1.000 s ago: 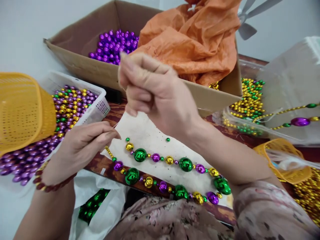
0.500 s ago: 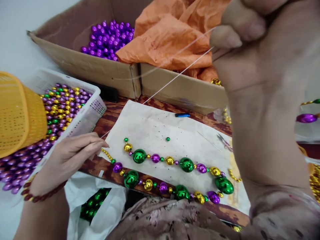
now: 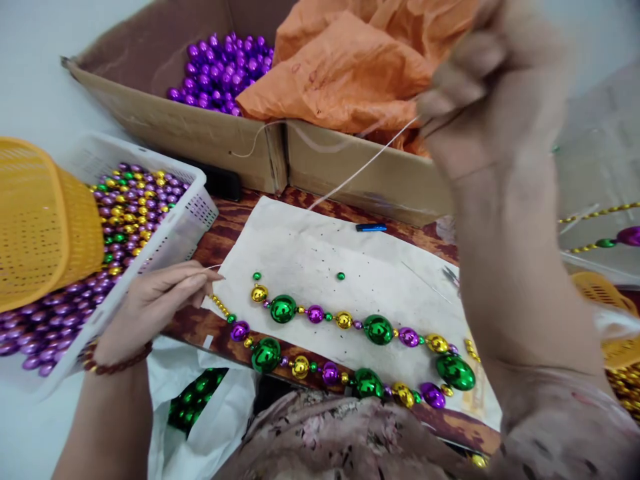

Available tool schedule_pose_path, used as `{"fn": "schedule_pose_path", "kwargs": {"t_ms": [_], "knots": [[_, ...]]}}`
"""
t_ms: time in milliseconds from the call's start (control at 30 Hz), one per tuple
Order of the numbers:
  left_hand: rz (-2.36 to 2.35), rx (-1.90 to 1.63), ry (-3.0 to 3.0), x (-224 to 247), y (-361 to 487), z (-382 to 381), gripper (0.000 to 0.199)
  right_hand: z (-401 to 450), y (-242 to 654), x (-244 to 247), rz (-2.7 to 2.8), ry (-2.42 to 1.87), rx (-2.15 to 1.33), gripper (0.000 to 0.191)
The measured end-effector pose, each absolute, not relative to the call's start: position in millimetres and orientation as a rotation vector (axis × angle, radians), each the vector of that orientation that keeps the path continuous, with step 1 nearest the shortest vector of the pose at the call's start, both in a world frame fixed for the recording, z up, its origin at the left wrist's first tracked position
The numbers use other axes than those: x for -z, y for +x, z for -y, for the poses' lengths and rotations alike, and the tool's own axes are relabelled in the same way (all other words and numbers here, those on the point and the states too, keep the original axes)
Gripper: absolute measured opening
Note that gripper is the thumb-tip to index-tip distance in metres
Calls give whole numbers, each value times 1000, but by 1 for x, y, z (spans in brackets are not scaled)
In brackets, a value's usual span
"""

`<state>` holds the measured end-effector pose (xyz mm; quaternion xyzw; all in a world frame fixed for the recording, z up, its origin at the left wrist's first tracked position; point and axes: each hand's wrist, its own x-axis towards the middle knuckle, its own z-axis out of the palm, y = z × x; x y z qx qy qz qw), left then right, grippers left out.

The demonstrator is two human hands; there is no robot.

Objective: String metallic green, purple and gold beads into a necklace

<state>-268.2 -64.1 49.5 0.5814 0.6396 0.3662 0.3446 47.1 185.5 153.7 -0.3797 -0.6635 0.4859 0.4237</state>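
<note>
My left hand [image 3: 163, 303] is closed in a pinch at the cloth's left edge, with white string [image 3: 365, 165] at its fingertips. High at the upper right, my right hand [image 3: 493, 100] is closed on the string too, somewhat blurred by motion. From the right hand the string slants down to the white cloth [image 3: 320, 247], and a loose curl hangs before the cardboard box. Below, a bead strand [image 3: 379, 329] of green, gold and purple balls lies in a long loop on the cloth and table edge. A single green bead [image 3: 341, 275] lies apart.
A cardboard box [image 3: 360, 177] with purple beads [image 3: 225, 73] and orange sheeting [image 3: 345, 67] stands behind. At left are a white basket [image 3: 175, 203] of mixed beads and a yellow basket [image 3: 75, 227]. A blue pen-like object [image 3: 371, 227] and partly hidden scissors [image 3: 451, 275] lie on the cloth.
My right hand has moved back, away from the camera, and slightly down. The string has gone slacker, and a loose curl now shows before the box. My left hand keeps its pinch.
</note>
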Motion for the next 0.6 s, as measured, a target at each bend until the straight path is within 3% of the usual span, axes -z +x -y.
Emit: {"fn": "schedule_pose_path", "kwargs": {"t_ms": [167,333,600], "knots": [[-1721,-1215,975,-17,-285,50,24,-191,37,-79,1589,-953,-1354,20],[-1704,-1273,751,1,-294,32,35,-198,54,-5,1971,-1130,-1070,17],[-1747,-1244,765,1,-280,4,35,-182,88,16,2219,-1448,-602,24]]}}
